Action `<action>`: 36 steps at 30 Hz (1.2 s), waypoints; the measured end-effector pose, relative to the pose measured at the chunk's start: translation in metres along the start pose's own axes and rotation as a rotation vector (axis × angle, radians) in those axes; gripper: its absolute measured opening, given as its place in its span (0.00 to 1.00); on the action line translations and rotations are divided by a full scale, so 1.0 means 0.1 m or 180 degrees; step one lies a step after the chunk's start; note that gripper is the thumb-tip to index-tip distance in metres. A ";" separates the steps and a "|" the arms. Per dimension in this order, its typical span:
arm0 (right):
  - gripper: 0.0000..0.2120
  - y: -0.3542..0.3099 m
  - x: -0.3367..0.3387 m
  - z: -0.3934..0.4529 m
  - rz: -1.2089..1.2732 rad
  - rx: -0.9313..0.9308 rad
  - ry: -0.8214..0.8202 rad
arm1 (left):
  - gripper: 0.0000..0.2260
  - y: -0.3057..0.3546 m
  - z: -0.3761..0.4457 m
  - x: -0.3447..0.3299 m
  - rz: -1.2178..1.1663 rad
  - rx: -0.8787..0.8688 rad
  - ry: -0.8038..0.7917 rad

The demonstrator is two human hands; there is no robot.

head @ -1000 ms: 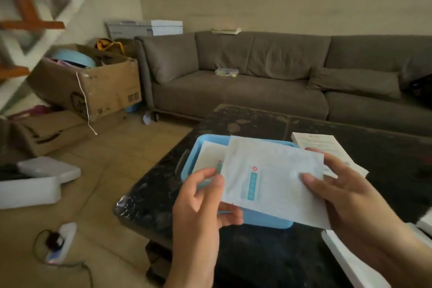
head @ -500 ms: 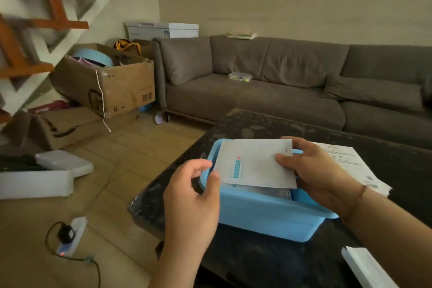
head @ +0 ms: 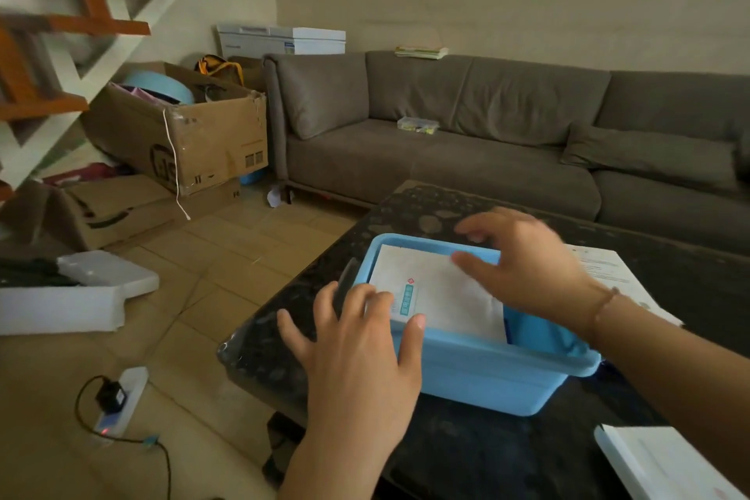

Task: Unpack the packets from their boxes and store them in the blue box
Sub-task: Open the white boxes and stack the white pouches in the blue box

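Now one white packet [head: 442, 292] (perhaps more beneath) in one blue box [head: 487, 378], two hands, fingers spread, gripping nothing.

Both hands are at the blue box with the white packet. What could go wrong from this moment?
The white packet lies tilted in the blue box, its near edge close to the rim, so it may slide out or crease if pressed flat. The box stands near the corner of the dark table; a push from the left hand or right hand might shift it toward the edge.
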State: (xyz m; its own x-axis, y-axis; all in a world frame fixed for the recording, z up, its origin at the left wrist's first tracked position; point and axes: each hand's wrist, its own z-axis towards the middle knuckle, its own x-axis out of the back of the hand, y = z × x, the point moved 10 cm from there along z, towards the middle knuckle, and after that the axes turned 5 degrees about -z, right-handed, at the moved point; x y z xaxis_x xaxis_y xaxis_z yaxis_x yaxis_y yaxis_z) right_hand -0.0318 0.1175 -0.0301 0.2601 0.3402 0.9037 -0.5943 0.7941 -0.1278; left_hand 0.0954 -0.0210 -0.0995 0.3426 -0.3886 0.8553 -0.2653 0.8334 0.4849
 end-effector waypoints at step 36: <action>0.26 0.61 -0.37 -0.34 0.3734 -0.2710 -0.0661 | 0.38 0.10 0.05 -0.07 0.0144 -0.0120 -0.0057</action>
State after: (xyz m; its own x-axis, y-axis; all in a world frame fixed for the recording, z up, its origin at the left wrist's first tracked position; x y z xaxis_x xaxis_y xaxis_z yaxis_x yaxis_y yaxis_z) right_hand -0.0519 0.1700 -0.0853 -0.2015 0.9686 0.1453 0.2553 0.1952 -0.9470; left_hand 0.0858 -0.0124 -0.0998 0.3147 -0.3570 0.8795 -0.2458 0.8643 0.4388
